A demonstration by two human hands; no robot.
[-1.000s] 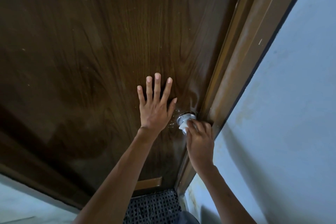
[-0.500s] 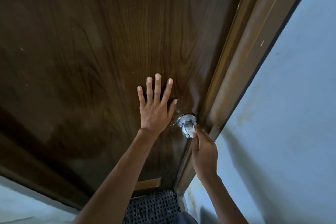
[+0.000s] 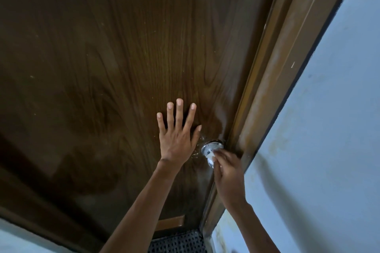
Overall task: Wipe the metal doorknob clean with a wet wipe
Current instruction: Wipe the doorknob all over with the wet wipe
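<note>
A shiny round metal doorknob [image 3: 209, 148] sticks out of the dark brown wooden door [image 3: 123, 68] close to its right edge. My right hand [image 3: 228, 174] reaches up from below and holds a small white wet wipe [image 3: 211, 157] pressed against the knob's lower right side; its fingers cover part of the knob. My left hand [image 3: 177, 135] lies flat on the door just left of the knob, fingers spread, holding nothing.
A lighter brown door frame [image 3: 277, 68] runs diagonally right of the knob, with a pale blue wall [image 3: 329, 129] beyond it. A dark woven mat [image 3: 178, 242] lies at the foot of the door.
My right hand has shifted around the knob with the wipe, from covering its top, down to its underside, now up along its right side. The left hand stays flat on the door.
</note>
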